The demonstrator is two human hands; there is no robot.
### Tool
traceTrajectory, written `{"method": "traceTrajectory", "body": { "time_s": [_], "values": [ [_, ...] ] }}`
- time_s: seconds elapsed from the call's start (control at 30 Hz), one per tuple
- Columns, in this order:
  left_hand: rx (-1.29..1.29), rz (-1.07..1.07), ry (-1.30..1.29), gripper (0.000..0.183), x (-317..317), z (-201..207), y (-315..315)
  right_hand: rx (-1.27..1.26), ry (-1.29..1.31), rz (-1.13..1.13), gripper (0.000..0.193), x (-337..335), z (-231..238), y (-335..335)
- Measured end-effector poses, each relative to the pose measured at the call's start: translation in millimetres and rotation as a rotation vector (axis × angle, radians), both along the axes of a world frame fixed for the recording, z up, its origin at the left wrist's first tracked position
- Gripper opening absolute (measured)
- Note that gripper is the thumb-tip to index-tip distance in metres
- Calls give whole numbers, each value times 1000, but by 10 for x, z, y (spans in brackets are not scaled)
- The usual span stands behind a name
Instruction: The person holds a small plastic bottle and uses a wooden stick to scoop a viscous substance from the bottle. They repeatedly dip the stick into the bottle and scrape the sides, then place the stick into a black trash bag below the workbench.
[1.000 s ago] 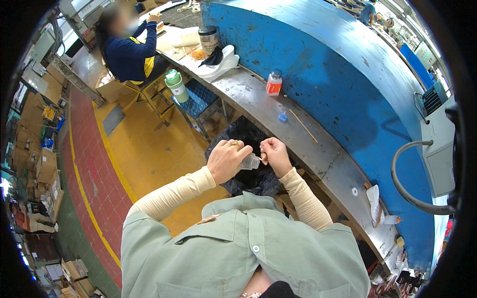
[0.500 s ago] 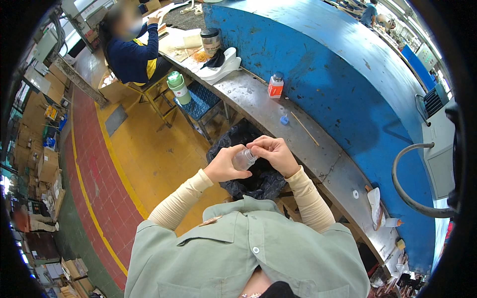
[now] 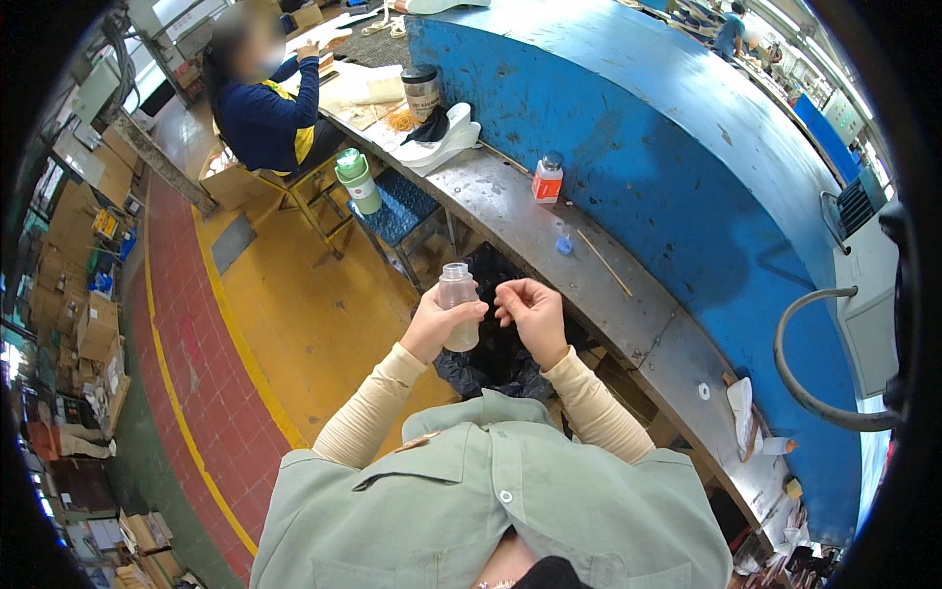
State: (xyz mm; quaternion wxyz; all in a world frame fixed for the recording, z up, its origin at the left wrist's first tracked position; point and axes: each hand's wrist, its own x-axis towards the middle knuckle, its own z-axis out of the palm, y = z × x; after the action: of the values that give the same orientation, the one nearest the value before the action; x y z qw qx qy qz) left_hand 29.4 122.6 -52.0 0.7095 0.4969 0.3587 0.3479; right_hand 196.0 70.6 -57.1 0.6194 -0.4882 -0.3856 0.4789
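Note:
My left hand (image 3: 434,322) grips a clear plastic bottle (image 3: 457,306) round its middle, holding it upright with its uncapped mouth on top. Just right of the bottle and apart from it is my right hand (image 3: 531,312), its fingers curled and pinched together; what they hold, if anything, is too small to make out. A black bag-lined bin (image 3: 488,371) gapes beneath both hands. On the metal bench (image 3: 659,332) beyond lie a blue cap (image 3: 563,243) and a thin stick (image 3: 605,263). A bottle with an orange-red label (image 3: 548,180) stands against the blue wall.
White shoe soles (image 3: 439,143) and a dark-lidded jar (image 3: 421,91) rest farther up the bench. A green flask (image 3: 357,181) stands on a blue stool (image 3: 397,204). Another person (image 3: 263,113) sits at far left. A white ring (image 3: 704,391) lies on the bench at right.
The bottle has gone from tilted to upright, moving left in my left hand. My right hand has come away from its mouth and is now apart from it.

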Motion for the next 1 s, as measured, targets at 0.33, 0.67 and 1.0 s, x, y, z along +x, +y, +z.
{"method": "traceTrajectory", "body": {
  "time_s": [0.33,0.67,1.0],
  "values": [
    [-354,-221,-355,47,-180,-50,-70,86,-252,-77,18,327,-304,248],
    [-261,-230,-168,62,-379,-198,-228,27,-574,-177,12,589,-624,468],
    [-288,-103,-101,62,-500,-206,-426,-112,-147,-82,15,631,-1074,588]
  ]
}}
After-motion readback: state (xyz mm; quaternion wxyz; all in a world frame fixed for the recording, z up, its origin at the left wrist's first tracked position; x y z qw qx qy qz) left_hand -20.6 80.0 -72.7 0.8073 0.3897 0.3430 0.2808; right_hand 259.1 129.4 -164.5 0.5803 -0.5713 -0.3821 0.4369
